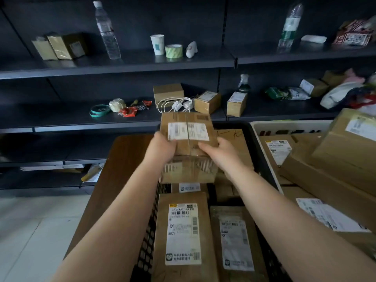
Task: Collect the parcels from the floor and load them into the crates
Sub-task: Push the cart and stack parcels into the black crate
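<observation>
A small taped cardboard parcel (pixel 188 139) with a white label is held up over the far part of the black crate (pixel 262 157). My left hand (pixel 160 148) grips its left side and my right hand (pixel 217 151) grips its right side, fingers curled round the edges. Below, the black crate holds several labelled parcels, among them a tall one (pixel 183 231) and a darker one (pixel 236 241) beside it. A white crate (pixel 264 127) to the right is heaped with larger boxes (pixel 335 159).
Both crates stand on a dark wooden table (pixel 114 169). Behind it run dark shelves (pixel 122 64) with bottles, a paper cup, tape rolls, cables and small boxes. Light tiled floor (pixel 34 231) shows at the lower left.
</observation>
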Motion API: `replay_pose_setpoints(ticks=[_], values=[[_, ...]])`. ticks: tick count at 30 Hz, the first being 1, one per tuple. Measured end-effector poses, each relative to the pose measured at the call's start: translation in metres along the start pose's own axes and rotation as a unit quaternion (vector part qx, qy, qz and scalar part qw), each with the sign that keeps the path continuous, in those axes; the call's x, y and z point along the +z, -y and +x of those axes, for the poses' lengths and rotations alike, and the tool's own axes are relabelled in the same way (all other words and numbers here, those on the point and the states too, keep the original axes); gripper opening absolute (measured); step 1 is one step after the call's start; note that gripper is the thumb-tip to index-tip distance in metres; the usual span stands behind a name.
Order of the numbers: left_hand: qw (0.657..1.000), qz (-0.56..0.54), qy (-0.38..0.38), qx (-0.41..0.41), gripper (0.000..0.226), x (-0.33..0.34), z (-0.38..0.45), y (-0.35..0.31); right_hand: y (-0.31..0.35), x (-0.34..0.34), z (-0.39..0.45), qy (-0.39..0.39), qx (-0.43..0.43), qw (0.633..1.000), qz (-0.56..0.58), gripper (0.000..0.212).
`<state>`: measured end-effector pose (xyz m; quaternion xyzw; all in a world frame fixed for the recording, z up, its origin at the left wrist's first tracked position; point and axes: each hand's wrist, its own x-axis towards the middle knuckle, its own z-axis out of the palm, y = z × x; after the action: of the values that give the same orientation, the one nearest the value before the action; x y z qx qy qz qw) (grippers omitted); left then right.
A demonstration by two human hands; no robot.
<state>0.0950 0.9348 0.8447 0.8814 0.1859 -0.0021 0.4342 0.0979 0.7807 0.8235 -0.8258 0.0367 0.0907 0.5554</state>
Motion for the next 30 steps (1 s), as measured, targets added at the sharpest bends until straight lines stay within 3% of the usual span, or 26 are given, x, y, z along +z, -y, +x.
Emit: replay_pose_setpoints(ticks=[4, 7, 10, 13, 15, 19, 22, 24, 30], values=[[0.996, 0.089, 0.013, -0.007, 0.042, 0.033, 0.009, 0.026, -0.029, 0.012, 0.006, 0.033, -0.041, 0.994, -0.093, 0.064], [0.992, 0.128, -0.010, 0.014, 0.041, 0.043, 0.029, 0.038, -0.046, 0.018, 0.015, 0.093, -0.080, 0.957, -0.263, 0.088], [0.983, 0.185, 0.008, 0.011, 0.039, 0.059, 0.043, 0.058, -0.059, 0.029, 0.027, 0.105, -0.116, 0.902, -0.403, 0.074], [0.940, 0.324, 0.091, 0.059, 0.063, 0.083, 0.047, 0.075, -0.068, 0.045, 0.033, 0.112, -0.160, 0.816, -0.544, 0.069], [0.929, 0.345, 0.116, 0.061, 0.067, 0.088, 0.049, 0.076, -0.069, 0.052, 0.035, 0.111, -0.145, 0.801, -0.570, 0.070], [0.947, 0.296, 0.118, 0.031, 0.054, 0.069, 0.032, 0.059, -0.065, 0.049, 0.033, 0.128, -0.135, 0.794, -0.579, 0.070], [0.955, 0.263, 0.105, 0.088, 0.046, 0.035, -0.024, 0.045, -0.050, 0.032, 0.002, 0.161, -0.154, 0.835, -0.503, 0.062], [0.956, 0.236, 0.117, 0.128, 0.053, 0.009, -0.079, 0.049, -0.041, 0.016, -0.042, 0.198, -0.139, 0.865, -0.438, 0.062], [0.898, 0.310, 0.301, 0.088, 0.082, 0.010, -0.170, 0.098, -0.061, 0.011, -0.153, 0.295, -0.065, 0.872, -0.384, 0.085]])
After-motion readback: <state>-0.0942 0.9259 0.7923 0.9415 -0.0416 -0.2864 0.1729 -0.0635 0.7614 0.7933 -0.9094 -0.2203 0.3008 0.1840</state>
